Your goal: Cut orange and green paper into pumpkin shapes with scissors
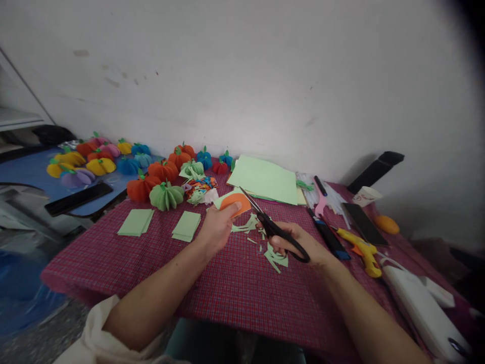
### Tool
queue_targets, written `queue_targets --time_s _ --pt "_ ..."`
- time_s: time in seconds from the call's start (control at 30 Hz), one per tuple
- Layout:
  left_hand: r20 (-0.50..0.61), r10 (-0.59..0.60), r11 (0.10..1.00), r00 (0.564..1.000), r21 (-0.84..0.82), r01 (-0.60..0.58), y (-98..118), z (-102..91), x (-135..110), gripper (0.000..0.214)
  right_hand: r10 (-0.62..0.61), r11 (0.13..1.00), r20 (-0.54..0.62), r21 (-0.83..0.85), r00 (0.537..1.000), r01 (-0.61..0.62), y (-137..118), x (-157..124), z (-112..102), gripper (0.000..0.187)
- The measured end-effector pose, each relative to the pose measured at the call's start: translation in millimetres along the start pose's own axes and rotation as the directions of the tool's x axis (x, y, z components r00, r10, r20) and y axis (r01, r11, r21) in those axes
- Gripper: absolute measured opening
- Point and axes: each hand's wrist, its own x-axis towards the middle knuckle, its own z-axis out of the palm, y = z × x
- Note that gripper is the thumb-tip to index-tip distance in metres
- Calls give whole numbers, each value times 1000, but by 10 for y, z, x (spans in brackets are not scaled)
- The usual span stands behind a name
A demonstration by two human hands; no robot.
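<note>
My left hand is closed on an orange rounded paper piece laid against light green paper. In my right hand are black-handled scissors, their blades pointing up and left beside the right edge of the orange piece. Whether the blades touch the paper I cannot tell. Light green paper strips lie scattered on the cloth below the scissors. Two small stacks of light green paper, a left one and a nearer one, rest left of my left hand.
Several paper pumpkins stand at the back left, near a heap of colourful scraps. Large green sheets lie by the wall. On the right are a yellow glue gun, a cutter knife, a paper cup and a white device.
</note>
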Motion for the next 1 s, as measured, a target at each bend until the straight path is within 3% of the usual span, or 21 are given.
queue_targets --time_s 0.2,0.53,1.0 --pt "75 -7 996 997 88 0 -14 -32 7 11 8 996 75 -89 997 -2 -79 -81 -163 41" --pt "78 -16 990 997 144 5 -62 -58 7 12 -22 994 136 -105 990 36 -112 -84 -134 31" --pt "125 -44 972 991 235 14 -96 -41 -40 18 -27 998 161 -60 987 37 -56 -71 -128 45"
